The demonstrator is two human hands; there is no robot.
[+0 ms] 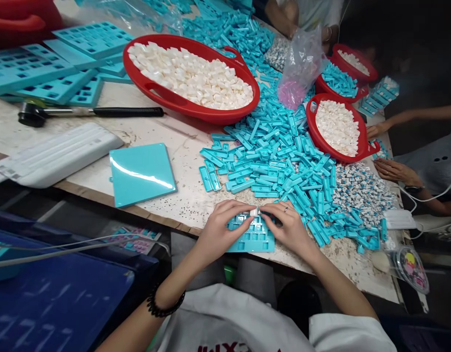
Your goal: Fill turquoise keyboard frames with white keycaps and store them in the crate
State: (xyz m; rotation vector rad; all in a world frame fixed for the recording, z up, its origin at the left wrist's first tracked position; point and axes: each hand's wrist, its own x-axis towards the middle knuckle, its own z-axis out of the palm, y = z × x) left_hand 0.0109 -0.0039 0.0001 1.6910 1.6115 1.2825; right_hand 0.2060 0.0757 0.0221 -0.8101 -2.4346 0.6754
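Observation:
At the front edge of the table lies a turquoise frame with rows of square openings (252, 244), between my two hands. My left hand (223, 227) pinches a small white plastic cap (254, 212) above the frame's far side, thumb and index finger closed around it. Close beside it is my right hand (288, 229), its fingers bent and the index fingertip next to the white cap. Whatever may be between the right fingertips is too small to make out. Loose turquoise plastic bars (262, 171) lie in a heap just beyond my hands.
Red baskets of white caps (192, 117) (309, 122) stand behind. To the left are a flat turquoise plate (143, 173), a white plastic block (60, 154), a black-handled mallet (128, 112) and stacked turquoise frames (60, 73). Small white-and-blue parts (363, 193) and a co-worker's hands (397, 173) are right.

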